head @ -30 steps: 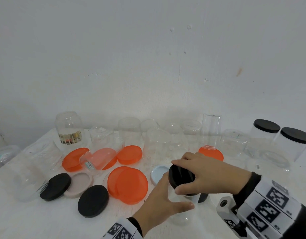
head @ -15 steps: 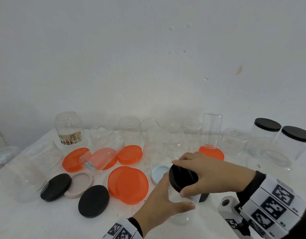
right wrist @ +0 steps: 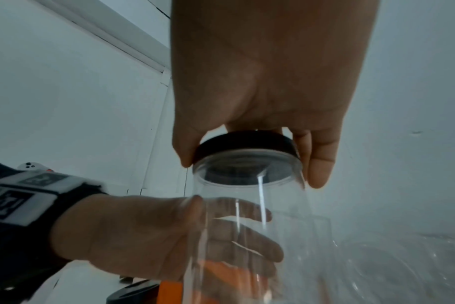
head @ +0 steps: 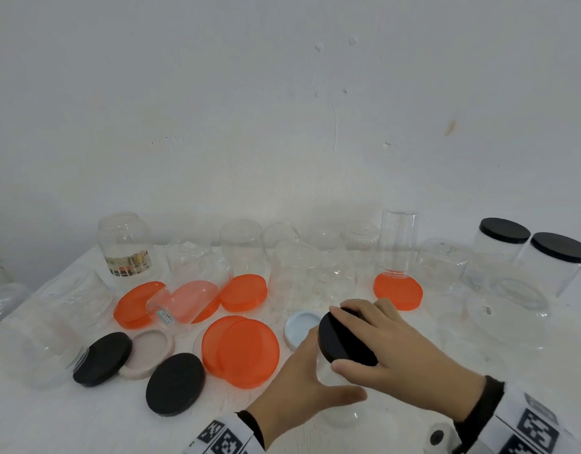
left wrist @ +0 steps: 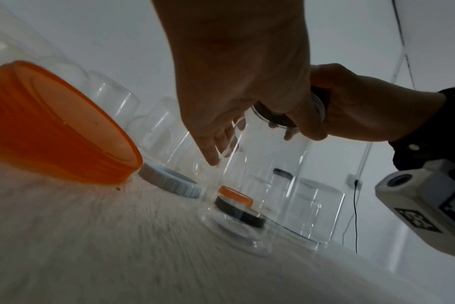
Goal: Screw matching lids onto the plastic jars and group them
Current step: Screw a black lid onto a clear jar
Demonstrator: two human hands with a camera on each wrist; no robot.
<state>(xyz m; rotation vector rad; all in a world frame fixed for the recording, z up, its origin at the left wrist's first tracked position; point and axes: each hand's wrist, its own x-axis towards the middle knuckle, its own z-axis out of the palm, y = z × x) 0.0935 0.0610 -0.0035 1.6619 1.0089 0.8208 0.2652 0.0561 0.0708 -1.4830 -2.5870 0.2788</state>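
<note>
A clear plastic jar (head: 341, 417) stands near the table's front edge. My left hand (head: 302, 385) wraps round its side, thumb in front. A black lid (head: 343, 342) sits on the jar's mouth, a bit tilted toward me. My right hand (head: 400, 348) grips the lid from above, fingers and thumb curled round its rim. The right wrist view shows the lid (right wrist: 244, 144) over the jar's rim (right wrist: 247, 170), with the left hand (right wrist: 143, 236) behind the jar wall. In the left wrist view, the jar (left wrist: 268, 174) stands on the table.
Two jars with black lids on (head: 505, 232) stand at the back right. Several empty clear jars (head: 295, 276) line the wall. Orange lids (head: 240, 352), two loose black lids (head: 176, 383), a pale blue lid (head: 299, 326) and a beige lid (head: 150, 350) lie to the left.
My right hand has shifted slightly round the black lid. The jar and my left hand stay where they were.
</note>
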